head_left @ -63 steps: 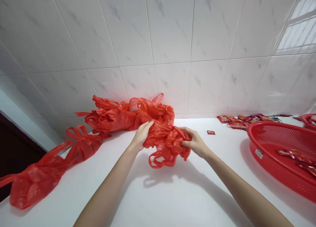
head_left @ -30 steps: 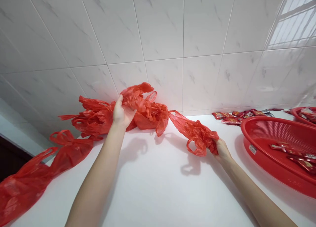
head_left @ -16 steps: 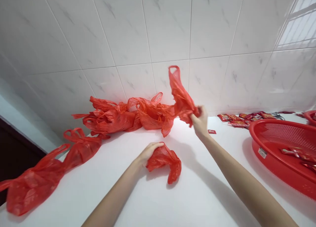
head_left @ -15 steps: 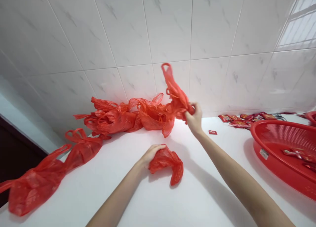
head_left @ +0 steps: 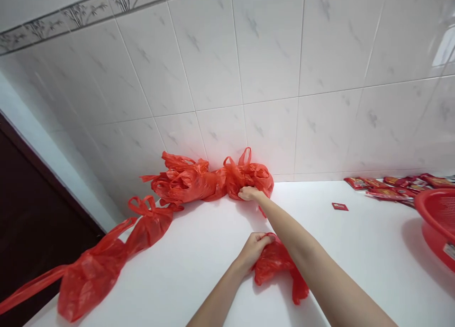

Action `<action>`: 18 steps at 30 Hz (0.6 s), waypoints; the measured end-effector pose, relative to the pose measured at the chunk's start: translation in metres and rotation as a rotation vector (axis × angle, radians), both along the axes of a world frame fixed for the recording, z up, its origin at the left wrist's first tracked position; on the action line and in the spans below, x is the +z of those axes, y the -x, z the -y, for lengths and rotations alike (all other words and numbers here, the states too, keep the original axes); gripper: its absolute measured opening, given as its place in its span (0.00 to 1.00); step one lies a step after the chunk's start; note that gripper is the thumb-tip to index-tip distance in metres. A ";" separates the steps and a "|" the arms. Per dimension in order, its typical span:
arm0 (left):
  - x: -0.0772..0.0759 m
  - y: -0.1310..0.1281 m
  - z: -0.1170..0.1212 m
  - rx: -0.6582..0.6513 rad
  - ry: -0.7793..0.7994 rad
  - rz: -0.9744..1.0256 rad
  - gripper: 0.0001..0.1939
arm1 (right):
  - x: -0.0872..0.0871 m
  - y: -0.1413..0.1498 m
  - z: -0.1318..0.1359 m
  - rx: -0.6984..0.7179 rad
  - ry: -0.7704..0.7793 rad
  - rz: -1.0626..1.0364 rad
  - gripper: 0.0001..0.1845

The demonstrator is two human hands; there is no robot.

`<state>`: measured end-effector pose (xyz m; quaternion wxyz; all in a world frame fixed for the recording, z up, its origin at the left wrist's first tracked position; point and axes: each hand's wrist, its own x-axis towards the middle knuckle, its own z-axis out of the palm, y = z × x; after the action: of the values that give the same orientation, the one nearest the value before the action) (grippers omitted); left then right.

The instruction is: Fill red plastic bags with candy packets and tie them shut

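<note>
Against tiled wall, red plastic bag heap sat on white tabletop. Right hand touched front of heap's right end; whether its grip was closed on plastic could not be told. Nearer viewer than heap, left hand had grip clenched on crumpled red carrier bag, partly hidden behind right forearm. Left of heap lay two filled-out red bags; right of heap, small red packet, wrapped snack packets, red basket.

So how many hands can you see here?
2: the left hand holding a loose red bag on the white table, the right hand at the heap of red bags by the wall.
</note>
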<state>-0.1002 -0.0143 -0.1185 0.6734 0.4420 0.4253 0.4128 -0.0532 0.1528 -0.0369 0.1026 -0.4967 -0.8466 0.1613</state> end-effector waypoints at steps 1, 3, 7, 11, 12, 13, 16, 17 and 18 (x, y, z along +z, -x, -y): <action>-0.001 0.000 -0.001 0.003 0.002 0.001 0.18 | 0.000 0.000 -0.002 0.011 0.013 0.013 0.15; 0.000 0.000 0.000 -0.017 -0.006 0.014 0.19 | 0.005 -0.003 -0.006 0.038 0.006 0.009 0.15; 0.007 0.001 0.003 -0.020 -0.024 0.045 0.23 | 0.021 -0.015 -0.001 0.084 -0.101 -0.092 0.17; 0.010 0.003 0.002 0.052 0.022 0.121 0.25 | 0.033 -0.045 0.029 0.109 -0.218 -0.273 0.21; 0.011 0.004 0.002 0.078 0.036 0.153 0.25 | 0.031 -0.057 0.042 0.118 -0.228 -0.315 0.21; 0.011 0.004 0.001 0.102 0.054 0.190 0.23 | 0.027 -0.071 0.057 0.135 -0.221 -0.361 0.21; 0.016 0.004 0.003 0.122 0.150 0.340 0.20 | 0.005 -0.116 0.110 0.228 -0.057 -0.585 0.34; 0.018 0.003 0.005 0.099 0.195 0.393 0.20 | -0.004 -0.131 0.129 0.248 0.082 -0.669 0.42; 0.021 0.001 0.008 0.069 0.235 0.443 0.20 | -0.012 -0.145 0.146 0.229 0.214 -0.706 0.50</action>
<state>-0.1010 -0.0222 -0.0974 0.7824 0.2446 0.3274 0.4699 0.0916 0.0068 -0.0488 0.3166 -0.3207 -0.7876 0.4202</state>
